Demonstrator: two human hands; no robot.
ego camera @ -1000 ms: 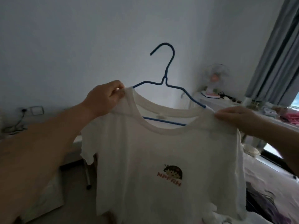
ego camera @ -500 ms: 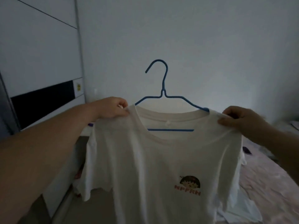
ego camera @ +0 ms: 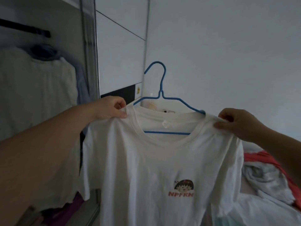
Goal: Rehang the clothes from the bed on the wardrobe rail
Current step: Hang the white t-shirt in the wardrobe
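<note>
A white T-shirt [ego camera: 146, 168] with a small cartoon print and red lettering hangs on a blue wire hanger [ego camera: 162, 88], held up in front of me. My left hand [ego camera: 112, 108] pinches the shirt's left shoulder over the hanger's end. My right hand [ego camera: 234, 121] pinches the right shoulder the same way. The hanger's hook points up and to the left. At the upper left, a dark wardrobe rail [ego camera: 27, 30] runs inside the open wardrobe, above and left of the hanger.
White and pale blue garments [ego camera: 37, 88] hang from the rail at left. A sliding wardrobe door [ego camera: 120, 51] stands behind the hanger. At the lower right lies a pile of clothes [ego camera: 267, 175], red and white, on the bed. A purple item [ego camera: 73, 207] sits low in the wardrobe.
My view has swung left from the bedroom wall and desk to the wardrobe. Both hands keep their hold on the shirt's shoulders, and the rail with hung clothes has come into sight.
</note>
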